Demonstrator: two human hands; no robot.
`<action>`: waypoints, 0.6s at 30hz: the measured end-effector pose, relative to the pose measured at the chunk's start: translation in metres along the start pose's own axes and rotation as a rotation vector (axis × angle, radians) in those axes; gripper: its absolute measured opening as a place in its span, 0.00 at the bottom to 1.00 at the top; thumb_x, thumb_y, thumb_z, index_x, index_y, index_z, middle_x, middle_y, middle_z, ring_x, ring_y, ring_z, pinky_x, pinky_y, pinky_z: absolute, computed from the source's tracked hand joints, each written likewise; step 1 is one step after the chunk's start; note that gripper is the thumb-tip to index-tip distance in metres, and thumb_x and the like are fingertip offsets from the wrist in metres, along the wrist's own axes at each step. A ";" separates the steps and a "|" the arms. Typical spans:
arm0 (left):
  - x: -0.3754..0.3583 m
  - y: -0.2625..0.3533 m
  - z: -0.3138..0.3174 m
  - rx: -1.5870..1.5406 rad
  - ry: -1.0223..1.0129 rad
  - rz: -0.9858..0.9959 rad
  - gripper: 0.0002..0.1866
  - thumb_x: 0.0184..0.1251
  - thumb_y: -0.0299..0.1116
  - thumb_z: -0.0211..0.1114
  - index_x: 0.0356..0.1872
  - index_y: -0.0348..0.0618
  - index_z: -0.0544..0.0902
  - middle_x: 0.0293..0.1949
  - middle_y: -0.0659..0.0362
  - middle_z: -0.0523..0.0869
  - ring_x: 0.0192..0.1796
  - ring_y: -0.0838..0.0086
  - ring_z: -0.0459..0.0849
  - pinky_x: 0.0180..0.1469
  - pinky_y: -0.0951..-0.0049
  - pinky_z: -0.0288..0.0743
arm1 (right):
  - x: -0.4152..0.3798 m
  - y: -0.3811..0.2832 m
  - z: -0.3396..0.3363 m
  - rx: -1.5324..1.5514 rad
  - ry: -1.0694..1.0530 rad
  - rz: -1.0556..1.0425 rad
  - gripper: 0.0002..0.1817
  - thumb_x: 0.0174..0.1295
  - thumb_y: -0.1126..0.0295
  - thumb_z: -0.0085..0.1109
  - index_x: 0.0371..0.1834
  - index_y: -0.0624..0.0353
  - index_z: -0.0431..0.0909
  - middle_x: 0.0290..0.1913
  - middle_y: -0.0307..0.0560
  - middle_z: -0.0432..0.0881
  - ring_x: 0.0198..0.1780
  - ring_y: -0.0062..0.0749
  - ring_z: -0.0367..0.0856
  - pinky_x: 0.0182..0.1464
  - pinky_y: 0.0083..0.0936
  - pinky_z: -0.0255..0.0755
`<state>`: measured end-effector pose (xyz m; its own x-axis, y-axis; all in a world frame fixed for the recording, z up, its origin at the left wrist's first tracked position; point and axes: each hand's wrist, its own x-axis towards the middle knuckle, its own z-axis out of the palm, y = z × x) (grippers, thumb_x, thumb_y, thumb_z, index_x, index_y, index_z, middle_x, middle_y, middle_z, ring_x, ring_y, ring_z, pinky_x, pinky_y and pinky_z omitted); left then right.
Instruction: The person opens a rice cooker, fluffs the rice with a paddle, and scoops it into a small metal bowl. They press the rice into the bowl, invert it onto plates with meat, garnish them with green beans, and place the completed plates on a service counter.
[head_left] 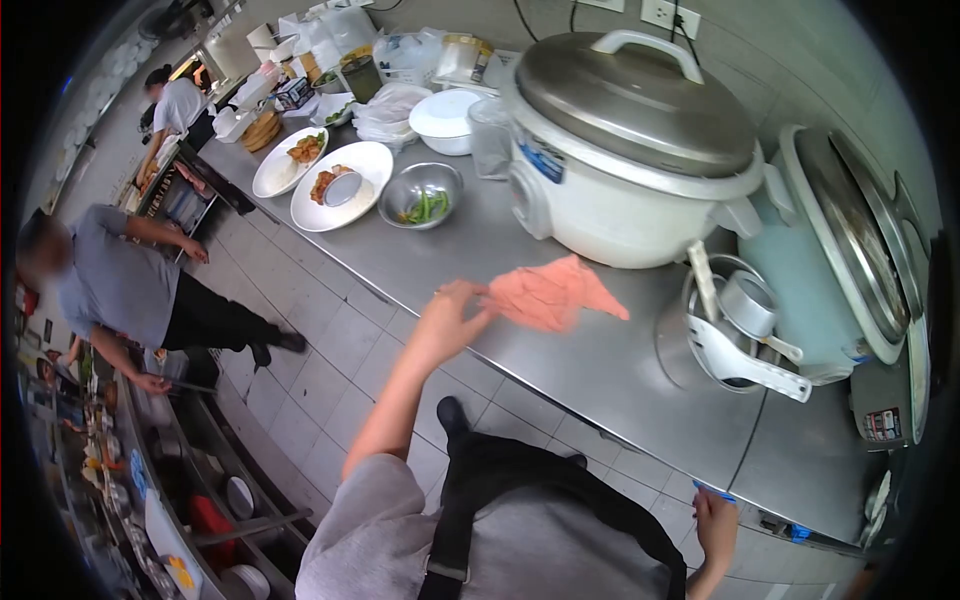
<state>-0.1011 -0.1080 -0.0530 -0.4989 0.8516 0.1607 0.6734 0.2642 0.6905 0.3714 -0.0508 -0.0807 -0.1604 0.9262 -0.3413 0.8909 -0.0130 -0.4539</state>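
My left hand (458, 318) pinches one corner of an orange-pink cloth (545, 295) over the front part of the steel counter (600, 365). The cloth spreads to the right, its far end slightly blurred. Low at the right, my right hand (716, 515) is closed beside the counter's front edge, around a thin blue item (714, 490) whose end sticks out at the top. A steel bowl (420, 196) with green vegetables stands behind the cloth, left of a large rice cooker (635, 150).
Two white plates of food (342, 187) (290, 163) stand at the left. A steel pot (690, 350) with handled tools stands right of the cloth, before a second cooker (830, 250). A person in grey (130, 270) stands across the aisle; another person (180, 108) is farther back.
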 end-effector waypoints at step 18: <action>-0.101 -0.207 -0.192 -0.023 0.170 -0.369 0.18 0.53 0.34 0.64 0.43 0.35 0.76 0.40 0.50 0.81 0.43 0.64 0.79 0.45 0.70 0.71 | 0.218 -0.561 0.217 -0.811 0.134 -1.496 0.20 0.49 0.74 0.54 0.47 0.43 0.77 0.46 0.42 0.70 0.52 0.35 0.65 0.50 0.30 0.63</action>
<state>-0.2948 -0.3354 -0.0762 -0.7892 0.6140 0.0126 0.4209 0.5257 0.7392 -0.2556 0.0768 -0.0787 -0.9986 -0.0253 0.0470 -0.0139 0.9734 0.2285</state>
